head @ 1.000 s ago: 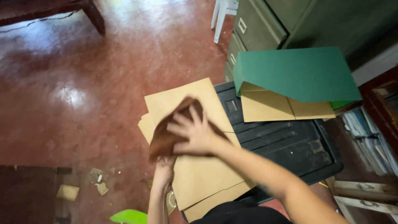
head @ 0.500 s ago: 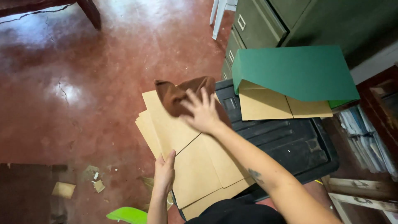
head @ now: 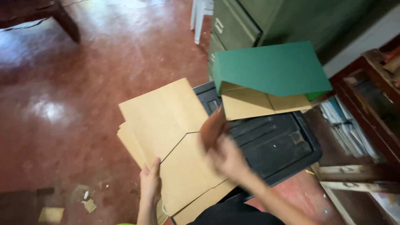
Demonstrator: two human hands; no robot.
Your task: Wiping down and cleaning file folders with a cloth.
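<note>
Two hands on tan card sheets.
Left hand [head: 151, 180] pinches the card stack [head: 175, 146]; right hand [head: 227, 156] clutches a brown cloth [head: 212, 127]; loosely fanned sheets may slide off the black bin lid [head: 275, 143].

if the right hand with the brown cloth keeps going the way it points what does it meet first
Probably the folded tan-and-green card sheet lying on the black plastic bin lid; the right hand and its brown cloth point there, though blur obscures depth.
</note>
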